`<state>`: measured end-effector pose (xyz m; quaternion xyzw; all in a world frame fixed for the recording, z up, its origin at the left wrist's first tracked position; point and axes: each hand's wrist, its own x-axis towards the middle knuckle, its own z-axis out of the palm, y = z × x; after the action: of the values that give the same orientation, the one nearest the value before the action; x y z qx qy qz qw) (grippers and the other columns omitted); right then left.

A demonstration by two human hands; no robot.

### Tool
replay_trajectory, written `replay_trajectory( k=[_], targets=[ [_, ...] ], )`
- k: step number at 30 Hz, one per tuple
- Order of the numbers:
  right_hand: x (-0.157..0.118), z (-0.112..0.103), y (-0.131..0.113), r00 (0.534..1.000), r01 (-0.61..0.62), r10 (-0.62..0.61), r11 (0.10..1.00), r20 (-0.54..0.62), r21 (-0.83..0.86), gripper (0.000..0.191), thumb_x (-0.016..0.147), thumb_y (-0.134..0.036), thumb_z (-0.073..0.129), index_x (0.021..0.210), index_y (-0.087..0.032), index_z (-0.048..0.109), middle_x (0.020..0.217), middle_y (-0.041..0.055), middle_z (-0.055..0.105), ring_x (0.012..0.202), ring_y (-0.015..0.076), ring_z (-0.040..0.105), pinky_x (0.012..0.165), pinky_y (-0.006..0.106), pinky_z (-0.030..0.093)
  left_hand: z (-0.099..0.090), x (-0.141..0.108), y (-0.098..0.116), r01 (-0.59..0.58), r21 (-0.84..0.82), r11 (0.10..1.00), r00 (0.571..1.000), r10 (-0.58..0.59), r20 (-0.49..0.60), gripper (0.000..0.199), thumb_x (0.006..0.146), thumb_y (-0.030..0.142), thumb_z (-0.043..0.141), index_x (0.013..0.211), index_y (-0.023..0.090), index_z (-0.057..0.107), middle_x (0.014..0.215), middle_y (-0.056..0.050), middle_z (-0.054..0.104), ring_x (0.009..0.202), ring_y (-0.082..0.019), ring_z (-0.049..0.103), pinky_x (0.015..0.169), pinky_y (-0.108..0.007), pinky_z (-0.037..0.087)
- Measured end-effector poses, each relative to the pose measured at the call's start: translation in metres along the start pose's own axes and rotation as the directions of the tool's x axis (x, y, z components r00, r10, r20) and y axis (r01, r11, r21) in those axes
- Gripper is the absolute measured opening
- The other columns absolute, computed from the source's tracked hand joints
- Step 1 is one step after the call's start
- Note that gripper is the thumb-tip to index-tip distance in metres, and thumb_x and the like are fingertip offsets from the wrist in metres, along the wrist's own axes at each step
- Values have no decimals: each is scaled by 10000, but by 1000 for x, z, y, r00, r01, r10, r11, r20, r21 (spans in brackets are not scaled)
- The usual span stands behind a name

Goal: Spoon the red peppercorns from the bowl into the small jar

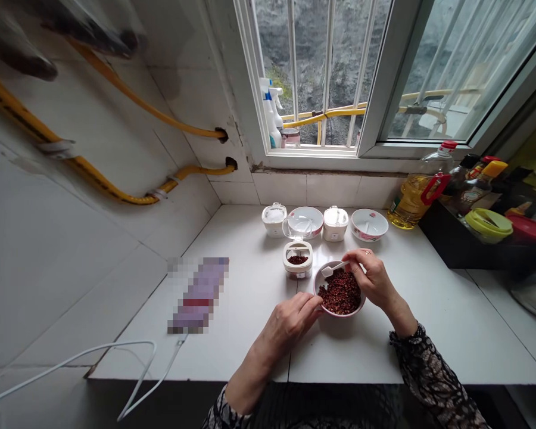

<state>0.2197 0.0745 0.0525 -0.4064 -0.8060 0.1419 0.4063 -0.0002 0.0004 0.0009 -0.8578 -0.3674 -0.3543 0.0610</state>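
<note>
A bowl (pixel 318 305) of dark red, peppercorn-like grains (pixel 343 293) stands on the counter before me. My left hand (pixel 291 319) pinches its near left rim, fingers closed. Between the closed fingers of my right hand (pixel 371 279), at the bowl's far right side, is a small white spoon (pixel 327 271). Its scoop hangs over the left part of the bowl, by the grains. Just behind and left of the bowl sits a seasoning jar (pixel 298 268) with its clear lid raised, some of the same dark grains showing inside.
Along the back wall stand two lidded seasoning jars (pixel 274 221) and two white bowls (pixel 370 225). An oil bottle (pixel 411 196) and a black box (pixel 446 238) of condiment bottles are at right. A blurred-out phone-like object (pixel 201 295) with a white cable (pixel 154 357) lies left.
</note>
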Motion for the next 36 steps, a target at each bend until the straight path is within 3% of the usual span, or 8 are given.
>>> replay_trajectory(
  k=[5,9,19,27,31,36],
  targets=[
    [-3,13,2,979,119,-94,984,180,-134,224,893,-79,417,869,-208,598,746,24,704,660,175,597,958,438,403,-1,1,0,-7,-7,1000,1000,7,1,162,1045,241,423,1107,158,547,867,-51,672,744,-150,672,601,-233,547],
    [-5,19,1,973,53,-41,998,227,-43,248,877,-56,395,846,-215,584,760,0,718,631,150,588,992,436,387,-1,0,0,2,-8,1000,1000,-2,7,153,1036,224,440,1125,161,547,879,-54,677,766,-152,683,623,-233,562],
    [0,10,0,975,-213,203,970,89,122,217,870,-164,437,766,-229,617,597,-16,647,694,192,623,869,371,455,-1,1,0,-2,-14,1000,1000,2,-5,158,1047,242,425,1114,164,545,873,-50,678,762,-149,681,624,-234,564],
    [1,7,0,890,-453,433,802,143,390,174,828,-284,481,803,-197,629,575,-20,611,577,159,579,621,286,461,0,1,0,-8,-32,999,1000,8,-15,149,1040,226,435,1126,158,537,883,-52,678,761,-152,680,617,-236,560],
    [6,11,0,875,-454,475,742,91,494,184,812,-332,515,804,-189,629,571,-15,609,578,158,576,621,291,471,1,1,0,-18,-29,999,1000,17,-24,134,1039,217,437,1098,151,539,877,-52,676,747,-155,675,595,-236,542],
    [13,24,-15,907,-320,417,762,-50,563,203,880,-360,516,874,-192,629,664,10,657,661,173,630,676,309,508,2,0,0,-10,-9,1000,1000,10,-25,120,1027,226,474,1091,157,548,864,-45,669,740,-149,670,586,-231,533]
  ],
)
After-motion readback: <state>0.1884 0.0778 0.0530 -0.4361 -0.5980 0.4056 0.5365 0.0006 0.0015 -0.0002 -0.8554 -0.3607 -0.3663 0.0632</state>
